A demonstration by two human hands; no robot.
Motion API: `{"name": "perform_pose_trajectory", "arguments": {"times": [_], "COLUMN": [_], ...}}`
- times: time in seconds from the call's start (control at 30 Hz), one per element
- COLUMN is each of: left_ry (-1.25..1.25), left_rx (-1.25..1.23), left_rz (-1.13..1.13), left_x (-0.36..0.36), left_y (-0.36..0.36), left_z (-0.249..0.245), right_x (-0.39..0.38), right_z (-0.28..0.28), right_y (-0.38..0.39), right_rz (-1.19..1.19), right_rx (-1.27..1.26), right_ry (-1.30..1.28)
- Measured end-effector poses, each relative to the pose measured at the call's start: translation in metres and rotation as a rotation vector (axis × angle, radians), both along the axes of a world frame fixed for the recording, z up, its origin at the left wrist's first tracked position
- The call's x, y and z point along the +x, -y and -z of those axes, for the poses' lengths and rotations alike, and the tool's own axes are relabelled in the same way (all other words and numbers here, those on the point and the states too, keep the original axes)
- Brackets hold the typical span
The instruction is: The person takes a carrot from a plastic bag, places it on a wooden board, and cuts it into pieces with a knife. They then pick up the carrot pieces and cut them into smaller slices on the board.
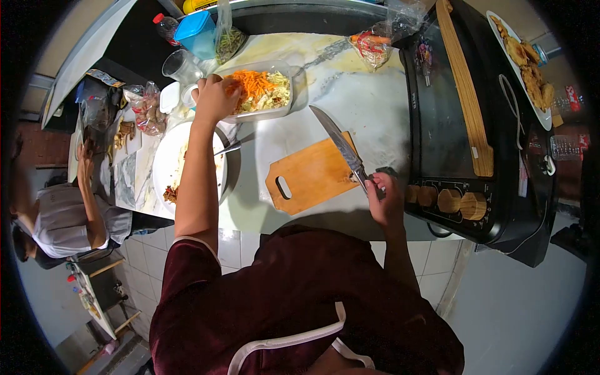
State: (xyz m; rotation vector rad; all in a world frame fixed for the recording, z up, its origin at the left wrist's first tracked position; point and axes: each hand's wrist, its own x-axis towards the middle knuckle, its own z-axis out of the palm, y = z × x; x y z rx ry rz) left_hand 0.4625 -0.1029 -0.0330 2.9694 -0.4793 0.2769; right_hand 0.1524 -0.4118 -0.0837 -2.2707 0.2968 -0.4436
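Note:
My right hand (384, 197) grips the handle of a large kitchen knife (340, 145), whose blade points up and left over the bare wooden cutting board (309, 178). My left hand (214, 97) reaches far forward and rests its fingers in a clear rectangular container (284, 111) filled with shredded carrot and cabbage (262, 90). Under that forearm sits a white plate (164, 164) with a little food on it. A metal utensil (233, 147) lies across the plate's rim.
A black stove (459, 134) with wooden knobs stands at the right, with a long wooden board (465, 87) on it. A plate of fried food (524, 57) is at top right. A blue-lidded tub (197, 34), a jar and bags crowd the back. A seated person (62, 215) is at the left.

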Motion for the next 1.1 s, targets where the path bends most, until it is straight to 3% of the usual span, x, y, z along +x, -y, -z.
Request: {"name": "perform_pose_trajectory", "arguments": {"times": [0.63, 0.7, 1.1], "left_ry": [0.073, 0.021, -0.097], "left_rx": [-0.077, 0.019, 0.004], "left_rz": [-0.007, -0.022, -0.020], "left_x": [-0.013, -0.013, -0.013], "left_y": [-0.028, -0.021, -0.007], "left_z": [0.002, 0.001, -0.001], "right_x": [0.004, 0.005, 0.002], "right_z": [-0.013, -0.015, -0.024], "right_y": [0.001, 0.001, -0.003], "right_rz": [-0.003, -0.009, -0.032], "right_rx": [0.037, 0.034, 0.054], "right_ry": [-0.024, 0.003, 0.043]}}
